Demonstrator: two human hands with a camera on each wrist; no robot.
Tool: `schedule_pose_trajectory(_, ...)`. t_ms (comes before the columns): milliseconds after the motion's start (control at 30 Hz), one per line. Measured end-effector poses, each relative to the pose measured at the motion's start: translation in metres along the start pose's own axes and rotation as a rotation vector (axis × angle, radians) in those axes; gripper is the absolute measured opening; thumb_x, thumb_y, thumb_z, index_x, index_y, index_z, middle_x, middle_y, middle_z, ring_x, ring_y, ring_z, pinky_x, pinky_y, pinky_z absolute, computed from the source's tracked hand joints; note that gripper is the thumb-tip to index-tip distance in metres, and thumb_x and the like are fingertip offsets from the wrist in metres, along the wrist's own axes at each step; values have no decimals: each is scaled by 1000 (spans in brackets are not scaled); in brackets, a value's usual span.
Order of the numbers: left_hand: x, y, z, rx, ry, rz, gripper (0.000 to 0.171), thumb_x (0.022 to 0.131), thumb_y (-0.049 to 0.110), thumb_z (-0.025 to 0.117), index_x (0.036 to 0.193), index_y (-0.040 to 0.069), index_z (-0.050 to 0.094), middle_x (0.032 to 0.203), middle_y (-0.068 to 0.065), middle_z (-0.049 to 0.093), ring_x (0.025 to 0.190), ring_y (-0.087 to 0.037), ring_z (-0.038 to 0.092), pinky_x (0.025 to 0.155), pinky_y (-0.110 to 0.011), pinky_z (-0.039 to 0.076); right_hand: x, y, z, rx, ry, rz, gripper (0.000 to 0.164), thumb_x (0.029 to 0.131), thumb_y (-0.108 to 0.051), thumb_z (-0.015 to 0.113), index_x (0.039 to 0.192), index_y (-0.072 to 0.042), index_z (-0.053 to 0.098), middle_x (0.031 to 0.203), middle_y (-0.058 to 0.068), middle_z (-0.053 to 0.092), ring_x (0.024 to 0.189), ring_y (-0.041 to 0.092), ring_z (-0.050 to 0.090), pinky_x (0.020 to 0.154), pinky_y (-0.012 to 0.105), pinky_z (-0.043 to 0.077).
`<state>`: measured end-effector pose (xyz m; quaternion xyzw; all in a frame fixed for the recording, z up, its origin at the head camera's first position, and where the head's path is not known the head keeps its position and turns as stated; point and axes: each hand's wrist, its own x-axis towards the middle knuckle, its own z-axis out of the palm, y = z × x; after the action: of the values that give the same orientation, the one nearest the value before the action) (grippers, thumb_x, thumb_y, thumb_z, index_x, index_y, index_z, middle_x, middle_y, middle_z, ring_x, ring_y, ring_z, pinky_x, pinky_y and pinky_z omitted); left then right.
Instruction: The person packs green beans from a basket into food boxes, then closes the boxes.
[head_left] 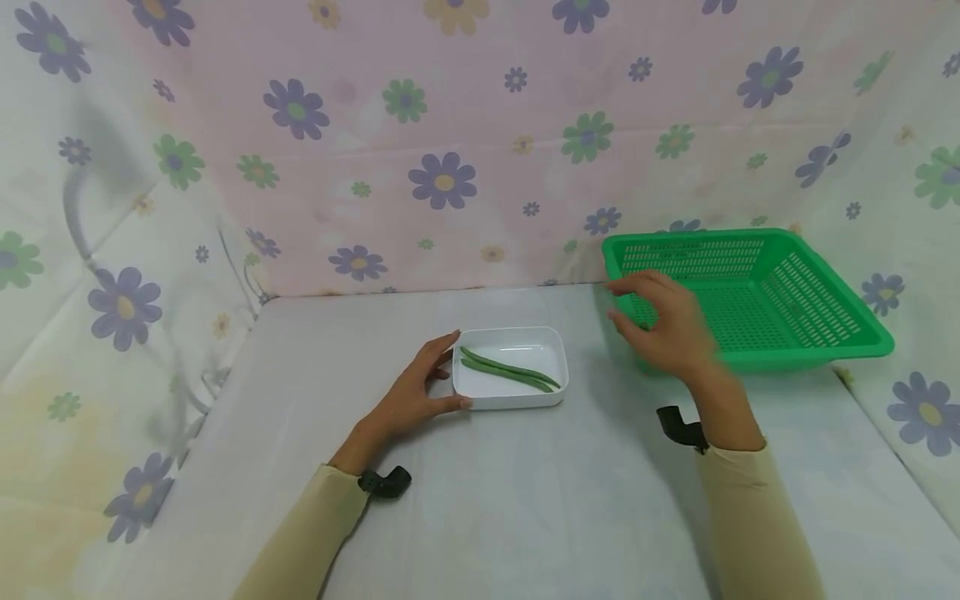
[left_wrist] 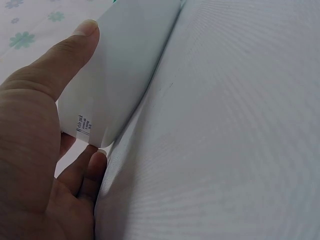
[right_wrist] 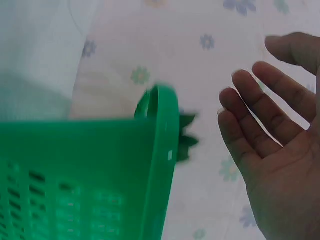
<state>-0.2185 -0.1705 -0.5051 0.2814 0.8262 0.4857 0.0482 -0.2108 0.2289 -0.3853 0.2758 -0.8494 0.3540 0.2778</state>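
Long green beans (head_left: 510, 372) lie together, slanting across a small white rectangular dish (head_left: 512, 402) on the table. My left hand (head_left: 416, 387) grips the dish at its left end, thumb along the front wall and fingers at the back corner. In the left wrist view, the thumb (left_wrist: 75, 52) presses on the dish wall (left_wrist: 120, 65), near small printed text. My right hand (head_left: 667, 329) is raised at the left end of a green plastic basket (head_left: 825, 363). Its fingers (right_wrist: 272, 117) are loosely bent and hold nothing in the right wrist view.
The perforated basket stands at the back right, by the flowered cloth (head_left: 480, 225) that rises behind the table. More flowered cloth (head_left: 97, 350) hangs at the left side and at the right. A pale cover (head_left: 510, 508) lies over the table.
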Motion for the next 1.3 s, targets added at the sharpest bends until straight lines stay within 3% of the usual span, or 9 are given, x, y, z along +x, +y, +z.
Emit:
schedule_pose_trajectory(133, 0, 2, 0, 4, 1, -7, 108, 86, 24, 92, 170, 26, 24, 171, -7, 30, 155, -24, 39, 113, -50, 48, -7, 17, -19, -5, -22, 35, 35, 83, 6, 86, 117, -1, 76, 117, 12, 74, 107, 28, 67, 95, 22, 49)
schedule_pose_trajectory(267, -1, 3, 0, -3, 10, 3, 107, 86, 22, 92, 170, 26, 26, 170, -8, 31, 154, -26, 41, 112, -53, 48, -16, 32, -35, 15, -103, 121, 38, 87, 1, 85, 124, -4, 74, 120, 10, 72, 110, 25, 65, 98, 18, 48)
schedule_pose_trajectory(500, -1, 3, 0, 26, 9, 4, 107, 86, 23, 92, 170, 18, 25, 170, -9, 31, 151, -27, 44, 111, -51, 49, -28, 47, -52, 115, -230, 239, 33, 97, 0, 74, 129, -6, 72, 125, 14, 72, 112, 9, 65, 96, 13, 47)
schedule_pose_trajectory(700, -1, 1, -1, 52, 3, 7, 108, 87, 27, 91, 171, 29, 23, 171, -8, 30, 153, -25, 42, 112, -44, 50, -33, 54, -61, 37, -334, 242, 26, 99, 0, 70, 124, -7, 75, 120, 10, 74, 109, 9, 66, 93, 10, 46)
schedule_pose_trajectory(833, -1, 1, -1, 54, 2, 6, 109, 87, 28, 91, 171, 32, 22, 171, -7, 31, 152, -24, 43, 111, -43, 50, -33, 54, -63, 3, -373, 255, 22, 98, -2, 74, 118, -8, 78, 116, 5, 76, 107, 17, 68, 93, 16, 49)
schedule_pose_trajectory(967, 0, 1, -1, 45, 2, 0, 108, 87, 28, 92, 171, 26, 23, 171, -5, 31, 153, -23, 42, 112, -46, 50, -33, 55, -61, -8, -389, 251, 25, 99, 0, 71, 124, -6, 76, 119, 7, 76, 111, 24, 69, 95, 20, 51)
schedule_pose_trajectory(1033, 0, 2, -1, 34, 4, 0, 108, 86, 26, 92, 170, 22, 25, 171, -5, 31, 153, -23, 42, 112, -48, 50, -33, 56, -58, -12, -401, 254, 28, 100, 1, 69, 127, -6, 75, 123, 9, 75, 114, 29, 68, 98, 26, 54)
schedule_pose_trajectory(1200, 0, 1, 0, 8, 13, 5, 108, 84, 20, 93, 170, 18, 26, 170, -7, 32, 151, -26, 44, 110, -53, 49, -29, 56, -50, 12, -446, 317, 31, 102, 2, 65, 131, -5, 73, 129, 15, 72, 123, 40, 64, 103, 59, 52)
schedule_pose_trajectory(1300, 0, 2, 1, 6, 17, -2, 109, 84, 16, 93, 170, 19, 25, 171, -9, 30, 150, -29, 44, 111, -57, 48, -27, 54, -47, 13, -470, 360, 31, 102, 4, 63, 131, -3, 73, 130, 20, 71, 125, 43, 63, 105, 66, 49)
